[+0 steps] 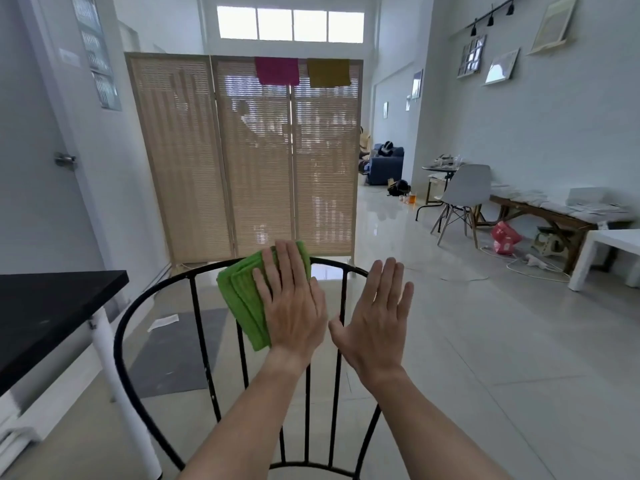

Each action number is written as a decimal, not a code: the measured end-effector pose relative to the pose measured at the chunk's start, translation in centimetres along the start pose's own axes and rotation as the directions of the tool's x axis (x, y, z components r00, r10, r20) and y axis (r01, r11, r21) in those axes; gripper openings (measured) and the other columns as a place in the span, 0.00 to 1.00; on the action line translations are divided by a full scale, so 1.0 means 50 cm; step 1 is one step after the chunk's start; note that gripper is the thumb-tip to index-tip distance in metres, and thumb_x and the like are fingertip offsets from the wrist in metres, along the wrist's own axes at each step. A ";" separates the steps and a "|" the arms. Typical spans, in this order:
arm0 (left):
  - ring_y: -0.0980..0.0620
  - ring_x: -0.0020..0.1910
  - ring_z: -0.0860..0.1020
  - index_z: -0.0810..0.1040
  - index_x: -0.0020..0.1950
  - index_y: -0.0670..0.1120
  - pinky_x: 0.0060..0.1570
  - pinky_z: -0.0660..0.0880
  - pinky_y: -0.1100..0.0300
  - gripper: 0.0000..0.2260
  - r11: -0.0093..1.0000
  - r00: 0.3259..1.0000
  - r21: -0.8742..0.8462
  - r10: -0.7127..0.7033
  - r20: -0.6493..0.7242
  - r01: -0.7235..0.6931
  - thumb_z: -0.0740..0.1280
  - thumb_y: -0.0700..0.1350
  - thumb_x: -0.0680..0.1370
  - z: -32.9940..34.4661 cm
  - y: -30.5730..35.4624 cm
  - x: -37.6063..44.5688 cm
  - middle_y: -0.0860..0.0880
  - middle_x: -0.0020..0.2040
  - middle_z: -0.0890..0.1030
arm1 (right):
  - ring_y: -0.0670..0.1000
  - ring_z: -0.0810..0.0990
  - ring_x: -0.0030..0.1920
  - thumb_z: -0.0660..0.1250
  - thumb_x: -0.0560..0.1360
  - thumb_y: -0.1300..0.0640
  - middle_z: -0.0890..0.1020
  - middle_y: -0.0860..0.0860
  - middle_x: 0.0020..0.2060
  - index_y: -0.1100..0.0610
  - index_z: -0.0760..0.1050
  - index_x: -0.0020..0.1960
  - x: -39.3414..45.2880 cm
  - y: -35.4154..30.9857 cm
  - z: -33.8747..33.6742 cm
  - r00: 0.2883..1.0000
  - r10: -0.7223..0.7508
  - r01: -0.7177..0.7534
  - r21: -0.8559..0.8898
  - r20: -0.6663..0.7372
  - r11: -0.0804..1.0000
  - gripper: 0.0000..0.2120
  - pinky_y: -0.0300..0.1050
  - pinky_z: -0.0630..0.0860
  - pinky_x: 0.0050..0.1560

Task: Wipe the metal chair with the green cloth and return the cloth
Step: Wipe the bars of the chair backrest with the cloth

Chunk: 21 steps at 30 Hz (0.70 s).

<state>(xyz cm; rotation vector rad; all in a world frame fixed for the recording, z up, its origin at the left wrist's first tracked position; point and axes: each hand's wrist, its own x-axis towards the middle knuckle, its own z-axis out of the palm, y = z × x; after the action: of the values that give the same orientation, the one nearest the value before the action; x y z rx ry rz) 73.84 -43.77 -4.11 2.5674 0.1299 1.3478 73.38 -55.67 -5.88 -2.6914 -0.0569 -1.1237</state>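
- I see the left hand (292,299) laid flat, fingers extended and close together, pressing the folded green cloth (242,299) against the upper backrest of the metal chair (194,306); it pins the cloth rather than pinching it.
- The right hand (375,320) is spread wide, palm forward, holding nothing, just beside the left hand and near a chair bar; I cannot tell whether it touches the frame.
- The cloth sits at the top rail, over the slender vertical bars, its lower edge hanging free below the palm.
- Risk, in my judgement: the bars give little backing, so a flat-palm press could let the cloth slide or drop through a gap.
- Risk: an unbraced chair may shift or tip away under the push, since the right hand has no grip on it.
- Return point is uncertain: a pink cloth (277,71) and a yellow cloth (329,72) hang on the folding screen (180,150), which suggests the green one belongs there.
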 end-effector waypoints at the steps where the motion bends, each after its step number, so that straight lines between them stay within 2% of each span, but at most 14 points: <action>1: 0.41 0.79 0.46 0.47 0.80 0.40 0.76 0.45 0.40 0.30 0.997 0.997 -0.015 0.071 0.023 -0.071 0.52 0.48 0.81 0.000 0.012 0.002 0.41 0.80 0.48 | 0.62 0.46 0.80 0.59 0.74 0.39 0.51 0.65 0.79 0.68 0.49 0.79 -0.002 0.000 0.000 1.000 0.005 -0.005 0.014 -0.010 1.000 0.45 0.64 0.52 0.77; 3: 0.42 0.79 0.46 0.50 0.80 0.41 0.76 0.48 0.39 0.29 0.951 0.949 -0.052 0.307 0.077 -0.304 0.52 0.47 0.80 0.000 0.034 0.006 0.43 0.81 0.49 | 0.62 0.46 0.80 0.50 0.80 0.43 0.50 0.65 0.79 0.68 0.48 0.79 -0.003 0.003 0.003 1.000 0.002 -0.001 0.030 -0.031 1.000 0.38 0.64 0.55 0.76; 5: 0.45 0.80 0.47 0.53 0.80 0.43 0.76 0.51 0.40 0.29 0.863 0.854 -0.077 0.504 0.130 -0.498 0.54 0.47 0.80 -0.001 0.046 0.018 0.46 0.81 0.51 | 0.64 0.45 0.80 0.49 0.80 0.45 0.49 0.65 0.79 0.68 0.48 0.79 -0.005 0.007 0.008 0.999 -0.022 0.022 0.006 -0.029 1.000 0.36 0.64 0.55 0.76; 8: 0.47 0.80 0.47 0.54 0.80 0.45 0.76 0.50 0.43 0.28 0.772 0.754 -0.055 0.632 0.180 -0.633 0.55 0.48 0.80 -0.003 0.038 0.033 0.48 0.81 0.53 | 0.64 0.45 0.80 0.56 0.79 0.44 0.49 0.66 0.79 0.68 0.47 0.79 -0.010 0.004 0.008 1.000 0.002 -0.002 -0.012 -0.016 1.000 0.39 0.63 0.52 0.77; 10: 0.48 0.80 0.48 0.54 0.80 0.45 0.76 0.52 0.44 0.28 0.751 0.738 -0.009 0.651 0.178 -0.660 0.55 0.48 0.80 -0.004 0.020 0.038 0.48 0.81 0.53 | 0.63 0.46 0.80 0.58 0.79 0.46 0.50 0.66 0.79 0.69 0.49 0.78 -0.011 -0.002 0.006 0.998 0.040 -0.039 0.036 -0.039 0.999 0.39 0.63 0.53 0.77; 11: 0.48 0.80 0.49 0.54 0.80 0.45 0.76 0.54 0.44 0.28 0.768 0.760 0.019 0.630 0.160 -0.640 0.54 0.48 0.80 -0.004 0.010 0.040 0.48 0.81 0.53 | 0.63 0.46 0.80 0.57 0.78 0.46 0.50 0.66 0.78 0.69 0.49 0.78 -0.010 -0.004 0.007 0.998 0.050 -0.047 0.062 -0.049 0.997 0.39 0.63 0.54 0.77; 13: 0.47 0.79 0.52 0.54 0.80 0.44 0.75 0.55 0.43 0.28 0.852 0.853 0.062 0.513 0.090 -0.519 0.54 0.48 0.80 -0.003 -0.008 0.040 0.47 0.80 0.54 | 0.63 0.47 0.80 0.57 0.77 0.41 0.51 0.67 0.78 0.70 0.49 0.78 -0.006 -0.004 0.007 0.998 0.044 -0.042 0.062 -0.041 0.997 0.43 0.63 0.54 0.77; 15: 0.45 0.79 0.52 0.54 0.80 0.43 0.76 0.53 0.43 0.28 0.918 0.923 0.098 0.383 0.034 -0.385 0.54 0.47 0.80 -0.002 -0.028 0.037 0.46 0.80 0.54 | 0.64 0.47 0.80 0.62 0.72 0.38 0.51 0.67 0.78 0.70 0.48 0.78 -0.004 -0.001 0.009 1.000 0.026 -0.026 0.034 -0.003 0.999 0.49 0.63 0.53 0.77; 18: 0.45 0.79 0.52 0.54 0.80 0.44 0.76 0.51 0.43 0.27 0.957 0.966 0.142 0.257 -0.008 -0.253 0.54 0.48 0.82 -0.006 -0.059 0.031 0.45 0.80 0.54 | 0.63 0.46 0.80 0.67 0.66 0.43 0.51 0.67 0.78 0.69 0.47 0.78 -0.003 0.000 0.011 1.000 0.016 -0.016 0.032 0.015 0.999 0.53 0.63 0.50 0.78; 21: 0.45 0.79 0.50 0.53 0.80 0.44 0.77 0.49 0.44 0.26 0.994 0.997 0.092 0.070 -0.042 -0.066 0.52 0.48 0.82 -0.015 -0.077 0.031 0.45 0.80 0.53 | 0.63 0.45 0.80 0.68 0.66 0.44 0.51 0.66 0.78 0.69 0.47 0.78 -0.003 -0.004 0.010 1.000 0.022 -0.022 0.041 0.015 0.999 0.53 0.63 0.49 0.78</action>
<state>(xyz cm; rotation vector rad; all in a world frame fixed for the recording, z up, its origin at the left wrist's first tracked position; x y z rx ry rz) 74.22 -39.64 -3.41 2.6392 0.1156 1.4564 73.60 -55.38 -6.26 -2.6576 -0.0519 -1.0846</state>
